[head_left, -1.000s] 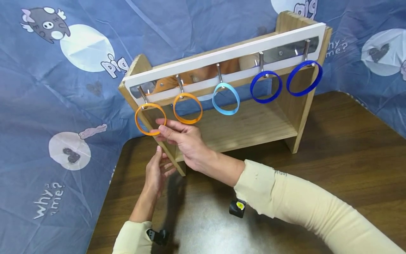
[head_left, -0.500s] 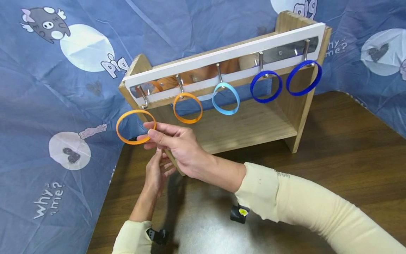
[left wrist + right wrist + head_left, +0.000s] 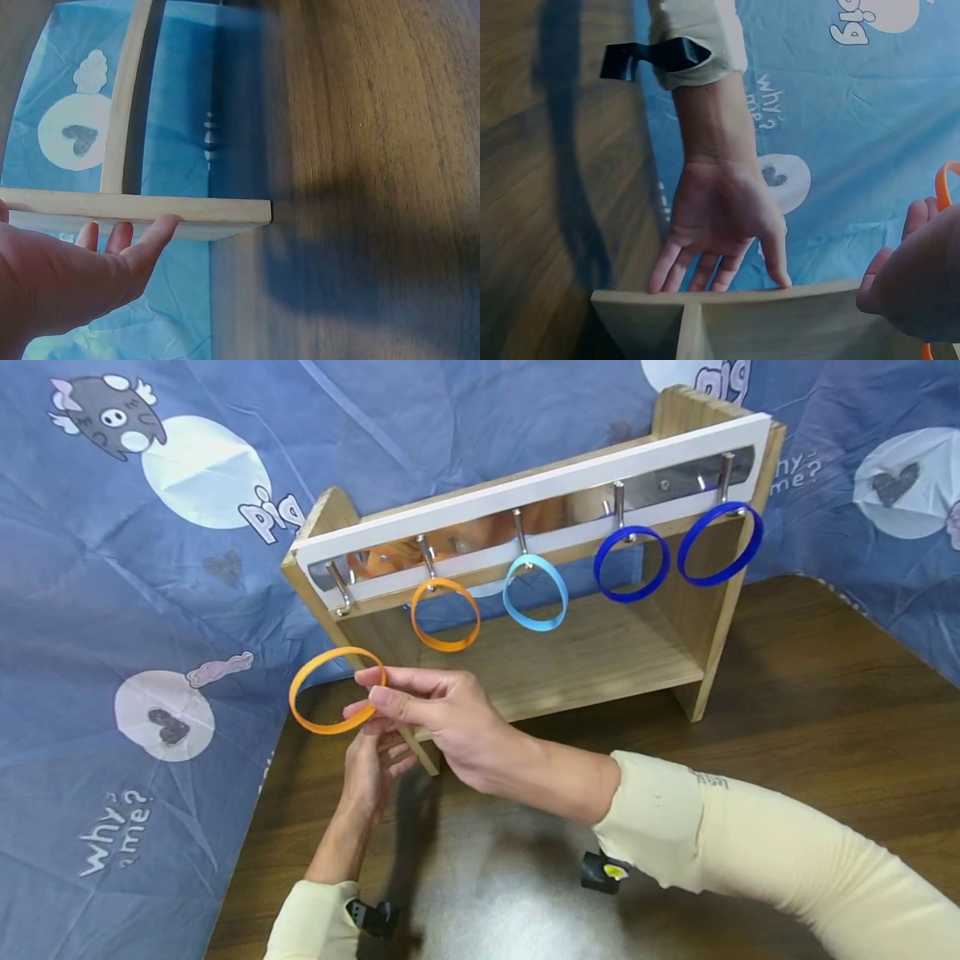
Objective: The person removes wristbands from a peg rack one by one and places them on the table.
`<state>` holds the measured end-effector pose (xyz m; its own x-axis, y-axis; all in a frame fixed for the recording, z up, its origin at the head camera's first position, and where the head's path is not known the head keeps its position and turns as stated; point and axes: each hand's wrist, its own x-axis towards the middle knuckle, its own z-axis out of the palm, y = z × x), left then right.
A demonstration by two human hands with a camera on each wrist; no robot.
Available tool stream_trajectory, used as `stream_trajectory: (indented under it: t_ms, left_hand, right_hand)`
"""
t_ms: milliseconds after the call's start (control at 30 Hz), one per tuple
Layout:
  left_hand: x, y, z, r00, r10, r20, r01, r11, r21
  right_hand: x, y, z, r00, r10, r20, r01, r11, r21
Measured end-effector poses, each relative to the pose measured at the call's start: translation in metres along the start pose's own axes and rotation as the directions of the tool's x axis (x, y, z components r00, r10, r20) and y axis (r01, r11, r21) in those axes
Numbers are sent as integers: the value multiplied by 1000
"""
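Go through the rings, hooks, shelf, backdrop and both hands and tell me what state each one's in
Held orange ring, off the hooks
Right hand, pinching that ring
Other orange ring, hanging
Light blue ring, hanging
Dark blue rings, both hanging
Leftmost hook, bare
Other hooks, one ring each
Shelf, upright
Left hand, touching the shelf's side
Backdrop, creased

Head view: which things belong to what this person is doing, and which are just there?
Seemingly part of the job:
- right-hand fingers, pinching an orange ring
- left-hand fingers, touching the wooden shelf unit
- bare leftmost hook
- hanging orange, light blue and dark blue rings

Just there:
- pig-print cloth
- wooden table
- black wrist devices
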<state>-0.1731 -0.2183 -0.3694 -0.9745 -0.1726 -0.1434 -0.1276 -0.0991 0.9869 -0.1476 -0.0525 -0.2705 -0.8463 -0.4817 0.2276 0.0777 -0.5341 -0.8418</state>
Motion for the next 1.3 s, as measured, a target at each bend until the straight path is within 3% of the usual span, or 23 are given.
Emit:
stream_trajectory:
  t_ms: [467, 867, 1067, 1300]
  left_hand:
    - [-1, 1, -2, 1000, -7, 11, 7, 999, 31]
    - [-1, 2, -2, 999, -3, 35, 1, 998, 59]
    - [1, -4, -5, 998, 38, 50, -40, 999, 35]
    - [1, -3, -3, 999, 35, 28, -36, 999, 27]
  right_hand:
    - [-20, 0, -37, 999, 7, -36, -13, 989, -146]
    - [-37, 11, -79, 994, 90, -59, -104, 945, -310]
    - [-48, 22, -98, 980, 189, -67, -200, 903, -379]
    - [-56, 37, -121, 942, 321, -98, -330, 830, -450]
